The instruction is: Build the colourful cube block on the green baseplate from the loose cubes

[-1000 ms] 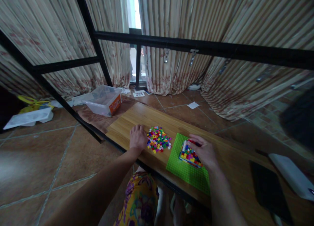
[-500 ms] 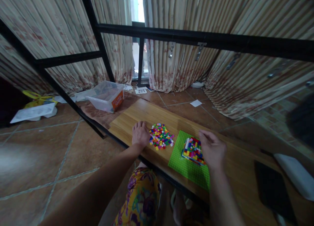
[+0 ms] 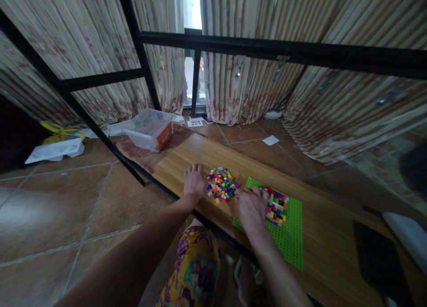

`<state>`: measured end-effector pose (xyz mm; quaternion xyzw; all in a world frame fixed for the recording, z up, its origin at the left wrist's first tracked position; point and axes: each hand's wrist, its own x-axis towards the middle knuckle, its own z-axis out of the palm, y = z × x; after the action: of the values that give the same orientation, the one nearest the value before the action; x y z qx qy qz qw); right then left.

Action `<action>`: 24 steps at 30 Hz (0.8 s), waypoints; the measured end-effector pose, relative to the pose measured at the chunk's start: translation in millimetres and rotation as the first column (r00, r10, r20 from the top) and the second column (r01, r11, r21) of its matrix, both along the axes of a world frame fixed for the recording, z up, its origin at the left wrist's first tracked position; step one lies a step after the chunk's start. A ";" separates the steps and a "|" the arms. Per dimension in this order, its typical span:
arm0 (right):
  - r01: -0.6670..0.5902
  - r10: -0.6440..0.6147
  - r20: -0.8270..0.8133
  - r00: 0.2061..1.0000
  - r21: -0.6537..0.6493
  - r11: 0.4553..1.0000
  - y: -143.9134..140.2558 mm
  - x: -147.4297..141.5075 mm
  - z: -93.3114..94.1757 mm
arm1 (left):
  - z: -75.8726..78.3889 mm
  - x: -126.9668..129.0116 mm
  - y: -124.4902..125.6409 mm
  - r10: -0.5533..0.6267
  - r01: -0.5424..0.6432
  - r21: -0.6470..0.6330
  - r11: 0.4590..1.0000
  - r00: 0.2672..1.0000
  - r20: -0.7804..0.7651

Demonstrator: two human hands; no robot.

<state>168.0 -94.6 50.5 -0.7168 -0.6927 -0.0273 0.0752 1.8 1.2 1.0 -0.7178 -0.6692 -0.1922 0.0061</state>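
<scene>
my own two bare arms and a patterned garment, seen from above.
both forearms are uncovered to the left hand (image 3: 195, 181) and right hand (image 3: 249, 206), no rings or watch i can see; over my lap lies bright floral cloth (image 3: 196, 271) in yellow, purple and teal.

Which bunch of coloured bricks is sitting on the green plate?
The pressed-together block of bricks right of the right hand sits on the green baseplate; the loose pile lies on bare wood.

One brick pile (image 3: 222, 190), one green baseplate (image 3: 287, 236), two hands (image 3: 195, 181).
</scene>
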 end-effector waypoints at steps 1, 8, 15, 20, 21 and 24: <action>0.008 -0.008 0.009 1.000 -0.022 1.000 1.1 -1.3 -0.6 | 0.1 -0.1 -0.1 0.001 -0.001 -0.002 1.000 1.000 0.001; 0.004 -0.005 -0.030 1.000 -0.054 0.999 2.5 -3.1 -2.7 | 0.1 -0.6 0.2 -0.004 0.004 -0.019 1.000 1.000 -0.004; -0.069 0.106 -0.200 0.974 0.181 0.981 1.7 8.8 -9.6 | 0.9 0.0 -0.1 -0.002 0.002 -0.006 1.000 1.000 -0.006; -0.055 0.178 -0.429 0.886 0.283 0.957 -2.6 22.8 -5.9 | 3.1 0.4 -1.2 0.003 -0.003 -0.013 1.000 1.000 -0.021; -0.034 0.175 -0.469 0.866 0.294 0.955 -4.2 26.9 -4.1 | 3.3 0.4 -1.2 0.003 -0.003 -0.014 1.000 1.000 -0.028; 0.080 0.119 -0.579 0.806 0.306 0.949 -9.7 44.0 0.5 | 3.0 0.3 -0.9 -0.002 0.002 -0.005 1.000 0.999 -0.035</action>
<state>212.0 -104.3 51.0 -0.6606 -0.6287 0.0873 0.4009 2.1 0.3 3.9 -0.7218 -0.6687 -0.1780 0.0161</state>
